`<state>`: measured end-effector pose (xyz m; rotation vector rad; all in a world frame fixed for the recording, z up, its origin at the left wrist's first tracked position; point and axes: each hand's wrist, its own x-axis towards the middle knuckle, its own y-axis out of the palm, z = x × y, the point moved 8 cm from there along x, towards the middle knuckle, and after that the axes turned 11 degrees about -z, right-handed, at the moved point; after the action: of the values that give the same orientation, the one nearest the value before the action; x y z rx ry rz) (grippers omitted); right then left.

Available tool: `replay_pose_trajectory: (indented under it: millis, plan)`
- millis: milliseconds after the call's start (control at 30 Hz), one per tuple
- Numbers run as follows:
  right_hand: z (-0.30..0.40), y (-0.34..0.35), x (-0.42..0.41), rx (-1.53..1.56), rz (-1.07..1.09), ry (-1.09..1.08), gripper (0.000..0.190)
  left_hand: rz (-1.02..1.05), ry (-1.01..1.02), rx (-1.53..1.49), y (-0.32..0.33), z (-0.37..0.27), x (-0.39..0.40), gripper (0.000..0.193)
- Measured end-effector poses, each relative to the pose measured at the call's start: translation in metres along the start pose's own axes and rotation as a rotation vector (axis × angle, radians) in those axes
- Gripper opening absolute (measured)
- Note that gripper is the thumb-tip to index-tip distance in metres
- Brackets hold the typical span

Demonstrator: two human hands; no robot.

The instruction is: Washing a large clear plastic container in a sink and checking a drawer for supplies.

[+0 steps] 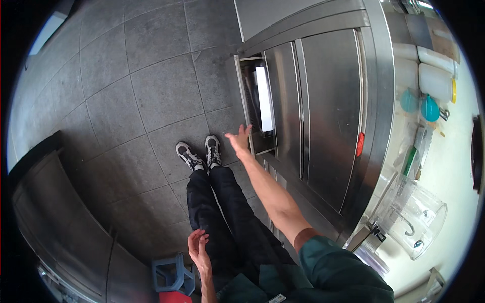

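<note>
My right hand (240, 141) is at the near end of a pulled-out metal drawer (248, 113), fingers spread, beside or on its front edge; whether it touches is not clear. Inside the drawer lies a long white object (264, 99), with darker things around it that are hard to make out. The drawer belongs to a stainless steel cabinet with further drawer or door fronts (329, 110). My left hand (199, 248) hangs in front of my dark trousers, its fingers loosely curled and holding nothing.
Grey floor tiles (163, 87) lie under my shoes. A blue plastic stool (176, 270) with a red item stands at the lower left, near a steel unit (68, 227). The counter at right holds plastic containers (434, 81), a teal item (430, 108) and a clear bin (416, 212).
</note>
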<state>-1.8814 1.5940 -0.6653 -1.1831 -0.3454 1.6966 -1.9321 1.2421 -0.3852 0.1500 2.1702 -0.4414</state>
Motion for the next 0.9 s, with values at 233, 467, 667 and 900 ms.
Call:
replay_pose_trajectory:
  millis: [233, 467, 667, 900]
  plan:
    - [0.016, 0.026, -0.031, -0.114, -0.058, -0.200, 0.066, -0.035, 0.022, 0.045, -0.009, 0.005, 0.000, 0.031]
    - [-0.019, 0.031, 0.033, 0.013, 0.122, -0.400, 0.041, -0.019, -0.015, -0.010, 0.017, 0.017, -0.005, 0.031]
    - [0.028, 0.052, -0.030, -0.261, 0.245, -0.345, 0.068, -0.119, -0.001, -0.020, -0.016, 0.036, -0.009, 0.030]
    - [0.015, -0.006, -0.003, -0.276, 0.017, -0.323, 0.068, -0.102, -0.031, -0.090, 0.006, 0.046, -0.010, 0.029]
